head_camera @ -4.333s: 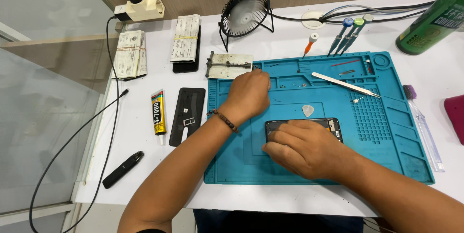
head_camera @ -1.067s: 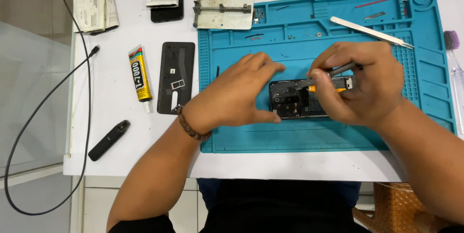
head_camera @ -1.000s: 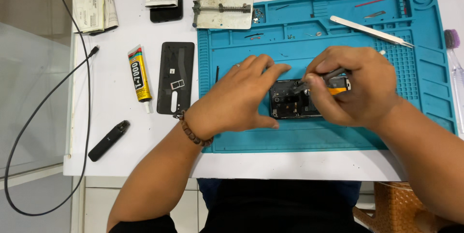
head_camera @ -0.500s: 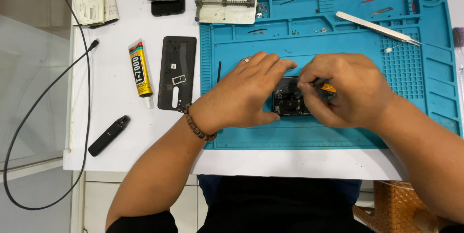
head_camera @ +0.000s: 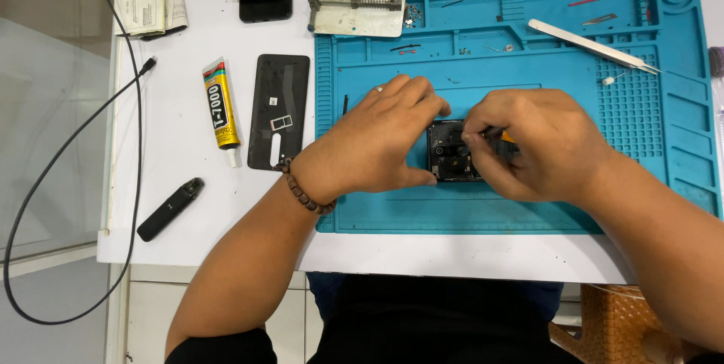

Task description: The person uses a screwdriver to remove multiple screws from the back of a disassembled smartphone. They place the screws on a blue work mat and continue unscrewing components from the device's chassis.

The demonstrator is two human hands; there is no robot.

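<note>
White worktop [head_camera: 181, 205] with a glass panel off to its left; most of it is covered by a blue silicone repair mat [head_camera: 528, 209] with moulded compartments. In the mat's middle lies an opened dark smartphone [head_camera: 451, 154], internals up, mostly hidden under both hands. Left hand [head_camera: 373, 141], beaded bracelet at the wrist and ring on one finger, lies flat over the phone's left end, fingers together on the top edge, thumb along the bottom edge, pinning it. Right hand [head_camera: 539, 144] is curled over the phone's right part, fingertips pinched tight on a small orange-handled tool [head_camera: 504, 136] with its tip down in the phone; tip itself too small to tell. Left of the mat: black phone back cover [head_camera: 279, 111] lying flat, just beside it a yellow tube of glue [head_camera: 221, 107], lower down a black pen-shaped device [head_camera: 170, 208], and a black cable [head_camera: 83, 138]. Metal board holder [head_camera: 358, 7] sits at the mat's top-left corner. White plastic tweezers [head_camera: 592, 45] rest on the mat's upper right, well apart from the hands.
</note>
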